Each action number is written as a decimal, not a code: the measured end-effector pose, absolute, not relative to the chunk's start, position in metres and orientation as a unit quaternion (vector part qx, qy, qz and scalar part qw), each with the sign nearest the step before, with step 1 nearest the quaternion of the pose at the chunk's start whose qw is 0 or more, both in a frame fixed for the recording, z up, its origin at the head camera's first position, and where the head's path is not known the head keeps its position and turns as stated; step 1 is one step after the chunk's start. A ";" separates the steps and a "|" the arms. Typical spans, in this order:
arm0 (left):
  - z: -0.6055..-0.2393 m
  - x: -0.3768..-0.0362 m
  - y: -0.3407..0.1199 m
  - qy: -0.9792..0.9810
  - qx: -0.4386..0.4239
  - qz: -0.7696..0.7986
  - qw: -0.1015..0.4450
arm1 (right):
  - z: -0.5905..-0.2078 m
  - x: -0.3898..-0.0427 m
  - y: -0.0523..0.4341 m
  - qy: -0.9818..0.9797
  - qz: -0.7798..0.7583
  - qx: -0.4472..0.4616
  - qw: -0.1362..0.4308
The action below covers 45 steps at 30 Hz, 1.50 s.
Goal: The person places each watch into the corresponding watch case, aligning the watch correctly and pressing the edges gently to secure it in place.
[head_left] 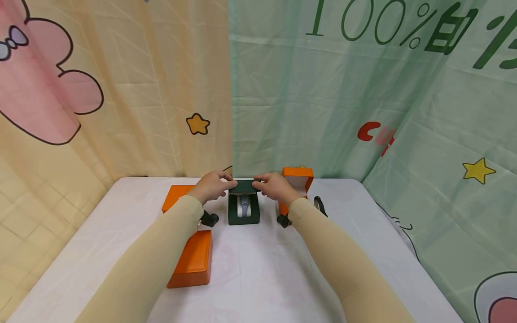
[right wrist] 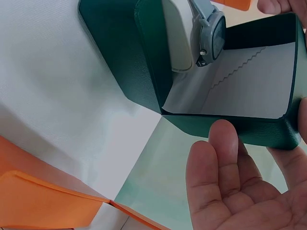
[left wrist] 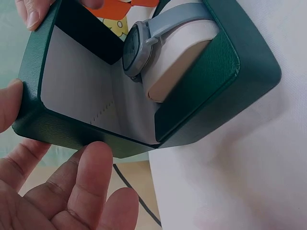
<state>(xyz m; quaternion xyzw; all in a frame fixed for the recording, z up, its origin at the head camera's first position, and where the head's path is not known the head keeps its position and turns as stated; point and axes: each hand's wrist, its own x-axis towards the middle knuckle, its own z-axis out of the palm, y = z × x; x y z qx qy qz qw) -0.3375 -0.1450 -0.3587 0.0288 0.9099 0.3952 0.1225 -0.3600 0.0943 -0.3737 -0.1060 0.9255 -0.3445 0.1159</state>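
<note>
A dark green watch box (head_left: 244, 221) stands on the table with its lid (head_left: 245, 185) raised. Inside, a grey-strapped watch (head_left: 244, 201) wraps a pale cushion (left wrist: 180, 64); its round dial (right wrist: 219, 36) faces the lid's light lining. My left hand (head_left: 211, 186) pinches the lid's left corner, thumb on the top edge and fingers behind and along the side. At the opposite corner, my right hand (head_left: 276, 186) grips the lid in the same way. Both wrist views show the lower fingers (left wrist: 88, 177) of each hand beside the lid's side wall, partly curled.
A closed orange box (head_left: 193, 258) lies at the front left, beside my left forearm. Another orange box (head_left: 176, 194) sits behind that arm. Beyond my right wrist stands an open orange box (head_left: 299, 179), with a black looped strap (head_left: 319, 205) to its right.
</note>
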 end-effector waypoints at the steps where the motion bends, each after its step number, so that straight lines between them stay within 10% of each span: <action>1: -0.359 -0.338 -0.145 0.910 0.029 0.395 0.122 | -0.374 -0.360 0.094 0.926 -0.344 -0.106 0.114; 45: -0.364 -0.336 -0.146 0.921 0.045 0.369 0.113 | -0.372 -0.354 0.092 0.945 -0.295 -0.109 0.093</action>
